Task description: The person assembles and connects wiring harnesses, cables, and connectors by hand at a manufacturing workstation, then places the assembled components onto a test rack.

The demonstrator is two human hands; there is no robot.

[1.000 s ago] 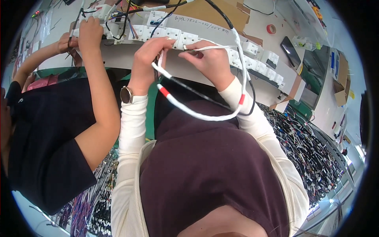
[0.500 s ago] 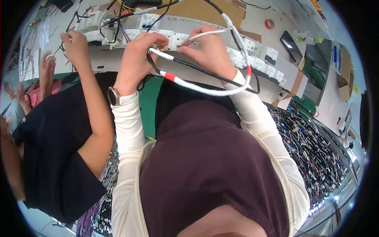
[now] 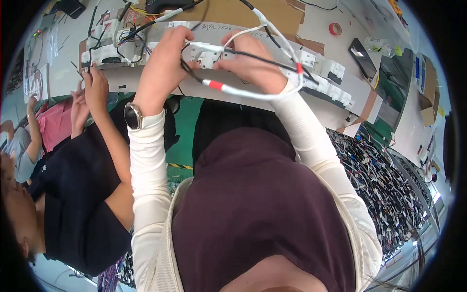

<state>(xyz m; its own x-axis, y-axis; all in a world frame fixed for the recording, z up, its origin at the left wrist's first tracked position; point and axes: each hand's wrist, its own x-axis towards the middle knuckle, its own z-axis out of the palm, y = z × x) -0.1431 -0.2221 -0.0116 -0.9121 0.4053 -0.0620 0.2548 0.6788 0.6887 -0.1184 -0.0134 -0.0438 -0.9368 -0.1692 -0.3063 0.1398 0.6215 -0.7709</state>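
A cable harness [image 3: 243,92] with black and white sleeving and red bands hangs in a loop between my hands. My left hand [image 3: 165,65], a watch at its wrist, is curled around the harness's left end, index finger and thumb on either side of it. My right hand [image 3: 255,63] is closed at the fingertips, where a thin white wire [image 3: 243,32] of the harness runs in; the exact grip is partly hidden. Between both hands stands a white block [image 3: 208,57] of the row of fixtures on the bench edge.
More white fixture blocks [image 3: 328,87] run along the bench to the right. A cardboard sheet [image 3: 243,13], red tape roll [image 3: 335,29] and phone [image 3: 362,57] lie beyond. At my left a co-worker's hand [image 3: 96,90] handles dark wires. A pile of cables [image 3: 379,190] lies lower right.
Both my hands have moved slightly up and away over the white block, and the harness loop has risen with them. The co-worker's hands have come lower and closer together.
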